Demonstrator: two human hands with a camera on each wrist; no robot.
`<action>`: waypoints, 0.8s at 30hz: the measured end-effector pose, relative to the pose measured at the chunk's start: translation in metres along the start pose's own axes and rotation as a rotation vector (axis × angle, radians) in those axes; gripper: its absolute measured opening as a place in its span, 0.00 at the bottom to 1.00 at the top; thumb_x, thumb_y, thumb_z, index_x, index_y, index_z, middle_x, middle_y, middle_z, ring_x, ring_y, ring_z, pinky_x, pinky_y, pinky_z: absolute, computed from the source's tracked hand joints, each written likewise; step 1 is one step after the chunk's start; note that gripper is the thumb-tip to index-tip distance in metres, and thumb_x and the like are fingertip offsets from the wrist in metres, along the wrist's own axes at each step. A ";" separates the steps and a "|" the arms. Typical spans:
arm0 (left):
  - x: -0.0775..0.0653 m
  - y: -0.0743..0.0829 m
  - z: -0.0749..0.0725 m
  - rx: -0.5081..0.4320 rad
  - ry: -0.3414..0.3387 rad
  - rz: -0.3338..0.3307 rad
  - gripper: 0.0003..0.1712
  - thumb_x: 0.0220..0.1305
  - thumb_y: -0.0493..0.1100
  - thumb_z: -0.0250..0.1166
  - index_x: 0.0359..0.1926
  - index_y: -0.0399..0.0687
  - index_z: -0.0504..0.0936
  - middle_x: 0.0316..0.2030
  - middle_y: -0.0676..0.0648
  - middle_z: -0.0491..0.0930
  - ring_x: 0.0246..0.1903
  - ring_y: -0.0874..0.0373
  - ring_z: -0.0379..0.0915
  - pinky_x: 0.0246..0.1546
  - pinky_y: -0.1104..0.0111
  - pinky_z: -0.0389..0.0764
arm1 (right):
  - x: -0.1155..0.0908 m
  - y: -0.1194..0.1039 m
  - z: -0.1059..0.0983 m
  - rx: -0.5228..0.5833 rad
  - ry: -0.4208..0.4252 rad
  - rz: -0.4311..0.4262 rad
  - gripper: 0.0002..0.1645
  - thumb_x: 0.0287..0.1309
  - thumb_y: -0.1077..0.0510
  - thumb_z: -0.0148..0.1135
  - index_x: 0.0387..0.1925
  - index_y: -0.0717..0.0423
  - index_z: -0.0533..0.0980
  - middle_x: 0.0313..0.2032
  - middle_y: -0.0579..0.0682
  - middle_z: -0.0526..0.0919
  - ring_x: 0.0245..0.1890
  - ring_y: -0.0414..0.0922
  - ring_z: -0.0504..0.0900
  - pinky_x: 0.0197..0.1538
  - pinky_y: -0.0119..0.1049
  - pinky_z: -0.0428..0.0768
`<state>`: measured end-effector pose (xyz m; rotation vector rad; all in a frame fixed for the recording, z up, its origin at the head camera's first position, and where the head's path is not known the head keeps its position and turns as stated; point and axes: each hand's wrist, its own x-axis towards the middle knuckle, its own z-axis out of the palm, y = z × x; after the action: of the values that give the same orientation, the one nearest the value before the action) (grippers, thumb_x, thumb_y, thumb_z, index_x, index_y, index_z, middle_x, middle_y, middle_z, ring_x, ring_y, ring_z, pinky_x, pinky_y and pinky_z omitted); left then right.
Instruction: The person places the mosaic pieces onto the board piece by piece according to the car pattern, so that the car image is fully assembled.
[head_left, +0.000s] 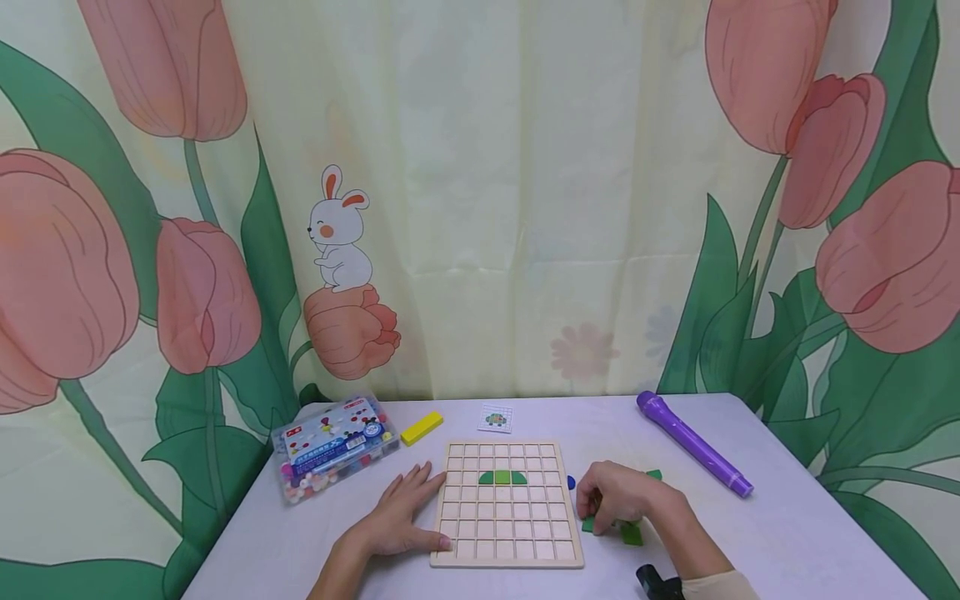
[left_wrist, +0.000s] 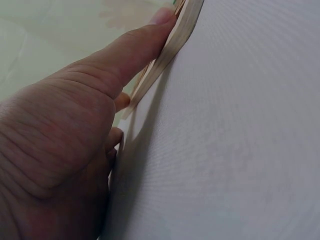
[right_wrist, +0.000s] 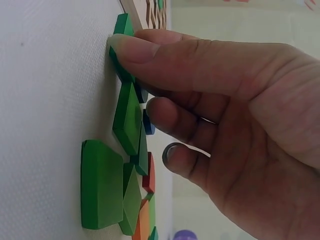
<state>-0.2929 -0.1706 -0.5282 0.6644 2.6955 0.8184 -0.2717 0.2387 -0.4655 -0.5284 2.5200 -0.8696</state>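
A wooden grid board [head_left: 506, 551] lies flat on the table. In its upper part, a light green square tile [head_left: 502, 477] sits between two dark green rounded tiles [head_left: 487, 477]. My left hand [head_left: 397, 518] rests along the board's left edge, fingers extended and thumb on the lower-left rim. To the board's right, my right hand [head_left: 618, 490] pinches a dark green tile [right_wrist: 123, 24] between thumb and index finger, low at the tabletop. Around it lie loose tiles, among them a green one [right_wrist: 102, 185], a red one [right_wrist: 149, 172] and an orange one [right_wrist: 142, 220], partly hidden by the hand.
A small picture card [head_left: 496, 418] lies behind the board. At the back left are a clear box of colourful pieces [head_left: 336, 446] and a yellow block [head_left: 422, 427]. A purple microphone-like stick [head_left: 693, 443] lies at the right. A blue tile [head_left: 572, 482] touches the board's right side.
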 end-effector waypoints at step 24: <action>-0.002 0.002 -0.001 -0.015 0.008 0.020 0.62 0.51 0.75 0.73 0.81 0.57 0.60 0.83 0.38 0.47 0.83 0.38 0.36 0.80 0.37 0.34 | 0.001 -0.005 0.004 -0.063 0.041 0.032 0.16 0.43 0.73 0.80 0.25 0.51 0.84 0.26 0.47 0.84 0.28 0.42 0.77 0.31 0.33 0.75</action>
<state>-0.2907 -0.1709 -0.5261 0.6868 2.6915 0.8464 -0.2688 0.2324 -0.4653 -0.4940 2.5936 -0.7992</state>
